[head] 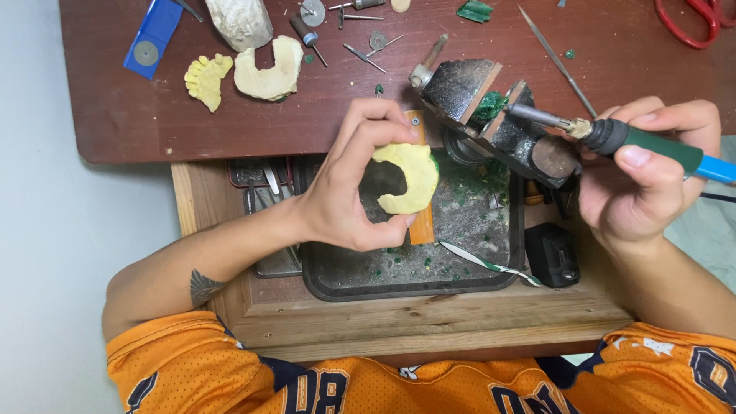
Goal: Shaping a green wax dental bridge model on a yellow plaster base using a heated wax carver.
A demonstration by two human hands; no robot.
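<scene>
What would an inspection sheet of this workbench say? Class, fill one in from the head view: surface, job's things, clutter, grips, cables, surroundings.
Surface: dark brown bench top; below it an open wooden drawer holding a black tray strewn with green chips.
Job's things: yellow curved plaster-like piece; handheld rotary tool with green and blue body; black bench vise clamping a green lump.
Clutter: two more yellowish casts, burs and discs, a needle file, red scissors, blue card.
Grips: left hand pinches the yellow piece; right hand holds the tool.
Cables: dark cord at the right edge.
Surroundings: pale floor.
</scene>
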